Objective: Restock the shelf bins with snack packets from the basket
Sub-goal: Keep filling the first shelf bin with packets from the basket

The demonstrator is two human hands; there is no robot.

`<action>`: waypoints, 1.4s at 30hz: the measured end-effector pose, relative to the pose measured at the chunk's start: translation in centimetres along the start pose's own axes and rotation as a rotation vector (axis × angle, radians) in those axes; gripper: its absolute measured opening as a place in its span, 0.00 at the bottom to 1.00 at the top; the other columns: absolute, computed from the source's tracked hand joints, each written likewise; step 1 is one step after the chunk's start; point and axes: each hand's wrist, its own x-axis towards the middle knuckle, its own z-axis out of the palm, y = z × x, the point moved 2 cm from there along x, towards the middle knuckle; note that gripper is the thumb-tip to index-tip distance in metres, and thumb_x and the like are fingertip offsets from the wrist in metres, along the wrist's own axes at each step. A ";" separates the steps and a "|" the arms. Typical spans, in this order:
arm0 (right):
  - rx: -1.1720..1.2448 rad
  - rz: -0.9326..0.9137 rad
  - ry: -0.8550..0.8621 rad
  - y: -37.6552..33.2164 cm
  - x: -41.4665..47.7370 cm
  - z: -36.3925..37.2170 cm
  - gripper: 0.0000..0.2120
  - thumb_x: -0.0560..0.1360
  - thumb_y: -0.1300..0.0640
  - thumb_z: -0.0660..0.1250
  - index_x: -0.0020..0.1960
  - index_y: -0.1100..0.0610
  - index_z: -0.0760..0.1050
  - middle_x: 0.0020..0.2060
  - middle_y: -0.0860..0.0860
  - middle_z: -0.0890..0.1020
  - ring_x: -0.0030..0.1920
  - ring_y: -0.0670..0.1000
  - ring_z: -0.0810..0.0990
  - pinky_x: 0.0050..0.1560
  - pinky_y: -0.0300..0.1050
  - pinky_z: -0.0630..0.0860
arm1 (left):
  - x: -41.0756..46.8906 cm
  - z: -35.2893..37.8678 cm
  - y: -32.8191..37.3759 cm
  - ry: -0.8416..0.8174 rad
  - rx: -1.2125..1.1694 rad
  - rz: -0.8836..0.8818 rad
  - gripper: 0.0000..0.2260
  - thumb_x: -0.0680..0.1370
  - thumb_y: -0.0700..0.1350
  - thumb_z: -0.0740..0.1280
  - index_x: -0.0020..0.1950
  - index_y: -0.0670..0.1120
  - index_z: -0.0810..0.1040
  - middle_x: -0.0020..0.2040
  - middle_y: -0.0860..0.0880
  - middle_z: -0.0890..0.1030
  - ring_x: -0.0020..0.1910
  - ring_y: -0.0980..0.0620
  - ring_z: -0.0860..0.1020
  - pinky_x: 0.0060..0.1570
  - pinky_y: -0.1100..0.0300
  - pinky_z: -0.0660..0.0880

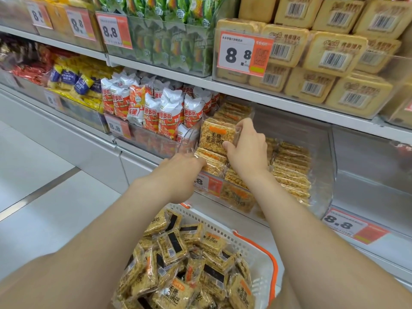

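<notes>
Standing close below, the basket (224, 227) holds a deep heap of snack packets (178, 264), so I judge most restocking is left. Above it the left hand (178, 175) touches the front stack (213, 160) in the shelf bin (321, 157); whether its grip pinches anything, I cannot tell. The right hand (247, 150) pinches one upright packet (216, 137) over that stack. Behind, rows (289, 172) fill roughly half of the bin.

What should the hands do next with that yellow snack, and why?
Probably lower the packet into the bin, onto the front row that the left hand touches. The right hand pinches it upright just above that row, not yet set in, and the basket holds many more.
</notes>
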 end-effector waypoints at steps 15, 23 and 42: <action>-0.047 0.152 0.065 0.9 0.2 -0.5 0.21 0.74 0.38 0.76 0.57 0.52 0.77 0.47 0.49 0.84 0.48 0.52 0.78 0.44 0.47 0.73 | -0.6 -0.6 -0.1 0.041 -0.087 0.041 0.23 0.80 0.38 0.65 0.75 0.49 0.72 0.67 0.44 0.77 0.67 0.40 0.75 0.62 0.41 0.76; 0.025 -0.203 -0.184 -3.7 -5.2 -1.4 0.03 0.74 0.54 0.67 0.46 0.48 0.77 0.33 0.45 0.81 0.36 0.45 0.81 0.41 0.43 0.76 | -3.6 -0.8 -1.2 0.278 -0.127 -0.085 0.11 0.78 0.48 0.71 0.51 0.52 0.69 0.48 0.51 0.76 0.52 0.44 0.76 0.50 0.47 0.77; -0.500 -0.593 -0.782 -6.2 -12.5 6.9 0.16 0.79 0.59 0.63 0.36 0.52 0.61 0.36 0.51 0.69 0.32 0.52 0.68 0.29 0.45 0.59 | -7.3 16.0 -6.6 -0.671 0.080 -0.248 0.27 0.80 0.44 0.70 0.78 0.50 0.67 0.69 0.47 0.76 0.56 0.47 0.80 0.44 0.55 0.77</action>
